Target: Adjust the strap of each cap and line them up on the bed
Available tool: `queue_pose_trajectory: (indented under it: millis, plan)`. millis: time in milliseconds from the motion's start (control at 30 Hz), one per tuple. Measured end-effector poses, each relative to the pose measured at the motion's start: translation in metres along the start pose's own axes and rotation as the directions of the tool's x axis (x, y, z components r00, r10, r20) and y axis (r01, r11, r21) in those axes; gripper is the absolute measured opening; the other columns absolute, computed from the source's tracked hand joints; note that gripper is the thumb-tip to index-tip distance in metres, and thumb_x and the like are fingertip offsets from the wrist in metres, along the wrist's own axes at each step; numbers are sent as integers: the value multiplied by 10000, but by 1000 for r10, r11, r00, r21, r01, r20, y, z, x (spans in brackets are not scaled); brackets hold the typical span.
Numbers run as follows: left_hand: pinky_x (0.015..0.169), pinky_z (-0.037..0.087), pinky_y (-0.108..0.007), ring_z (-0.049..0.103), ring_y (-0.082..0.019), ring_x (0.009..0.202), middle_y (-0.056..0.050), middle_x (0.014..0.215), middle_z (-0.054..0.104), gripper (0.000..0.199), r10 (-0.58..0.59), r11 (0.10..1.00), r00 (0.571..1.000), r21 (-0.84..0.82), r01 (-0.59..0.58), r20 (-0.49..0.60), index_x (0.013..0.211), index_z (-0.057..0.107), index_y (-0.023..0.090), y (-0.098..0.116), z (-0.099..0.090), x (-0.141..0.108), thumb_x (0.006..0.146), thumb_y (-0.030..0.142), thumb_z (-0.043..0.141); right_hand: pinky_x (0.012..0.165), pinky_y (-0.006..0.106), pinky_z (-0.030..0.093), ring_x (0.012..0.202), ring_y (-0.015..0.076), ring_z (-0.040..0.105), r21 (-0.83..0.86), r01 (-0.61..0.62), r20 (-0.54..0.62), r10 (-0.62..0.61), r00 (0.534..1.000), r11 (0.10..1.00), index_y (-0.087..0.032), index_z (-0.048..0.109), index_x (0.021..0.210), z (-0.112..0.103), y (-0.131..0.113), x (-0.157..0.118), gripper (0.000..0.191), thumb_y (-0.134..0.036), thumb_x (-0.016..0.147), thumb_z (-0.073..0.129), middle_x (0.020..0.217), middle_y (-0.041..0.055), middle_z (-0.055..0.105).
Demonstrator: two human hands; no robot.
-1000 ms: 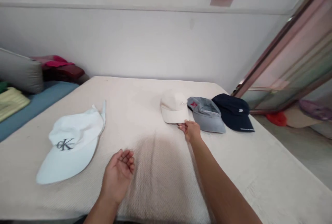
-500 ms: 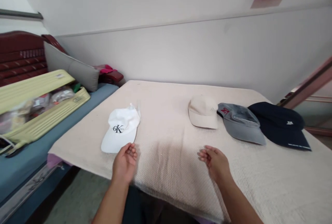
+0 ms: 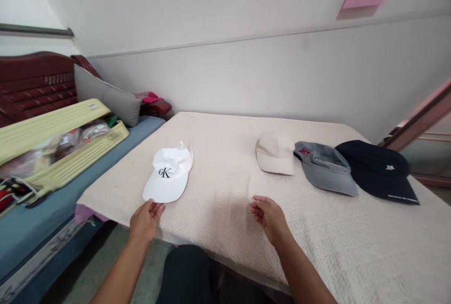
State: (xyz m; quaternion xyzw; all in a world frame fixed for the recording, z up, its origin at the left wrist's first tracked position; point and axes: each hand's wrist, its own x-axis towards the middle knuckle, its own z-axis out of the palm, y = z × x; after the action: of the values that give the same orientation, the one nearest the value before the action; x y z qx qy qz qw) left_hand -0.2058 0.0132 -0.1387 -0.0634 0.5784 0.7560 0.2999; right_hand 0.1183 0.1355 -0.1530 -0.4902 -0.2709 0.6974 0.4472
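Head view: the left hand (image 3: 146,218) touches 1 white cap (image 3: 171,177), left on the cloth (image 3: 221,153); whether its fingers clamp, I cannot tell. A loose edge hold could drop it. The empty right hand's (image 3: 270,217) thumb and fingers stand slightly apart. Others: 1 beige cap (image 3: 275,153), 1 grey cap (image 3: 327,172), 1 navy cap (image 3: 373,167).

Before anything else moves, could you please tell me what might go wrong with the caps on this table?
The left hand meets the white cap only at the front edge of its brim, so the cap could twist or slip if lifted there.

The grey cap and the navy cap overlap in this view, so moving one might drag the other.
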Motion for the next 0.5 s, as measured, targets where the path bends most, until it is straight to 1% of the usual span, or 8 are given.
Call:
queue_pose_trajectory:
  millis: [67,133,233,300,400,467,500]
  plan:
    - [580,544,-208,619,-111,545,-19,594,615,130,8,1000,1000,1,-8,-17,701,589,130,3,3,4,792,45,626,441,213,385,516,128,582,-5,11,14,-11,1000,1000,-161,596,831,5,-3,-4,263,-208,593,697,624,25,645]
    - [541,537,-198,611,-114,524,-24,590,623,126,10,1000,1000,-4,-10,-17,711,594,127,9,7,6,770,21,630,451,216,382,516,125,578,-5,15,41,-15,999,1000,-162,598,829,8,-7,-7,257,-211,595,691,628,23,644]
    - [564,553,-205,626,-116,558,-30,639,657,167,27,998,999,-52,-26,17,727,601,132,22,15,4,746,-32,582,459,216,372,518,120,570,-24,14,92,-12,996,1000,-162,602,829,12,-12,-11,229,-203,615,671,632,18,635]
    - [612,562,-205,635,-109,601,-11,650,660,183,59,993,997,-104,-53,53,719,595,144,30,22,-3,743,-34,555,461,217,363,517,118,566,-53,6,118,1,993,999,-160,602,826,14,-14,-13,212,-195,625,661,627,15,627]
    - [689,568,-229,637,-105,635,4,637,655,162,91,985,988,-160,-70,127,703,596,151,32,36,-29,736,-4,561,462,224,350,506,115,557,-94,1,163,15,987,996,-159,599,815,17,-14,-16,190,-211,647,668,628,13,626]
    - [705,567,-238,635,-106,633,3,657,670,142,93,982,970,-183,-52,223,729,623,150,24,46,-58,723,13,588,480,231,362,525,122,575,-103,6,220,17,975,995,-156,607,812,20,-15,-19,194,-274,681,688,654,22,640]
    - [705,562,-228,636,-104,643,1,694,687,147,91,980,944,-197,-29,317,765,643,153,18,52,-76,717,19,607,505,239,384,557,132,598,-89,2,263,21,965,996,-153,616,820,22,-16,-21,222,-327,704,692,677,33,654]
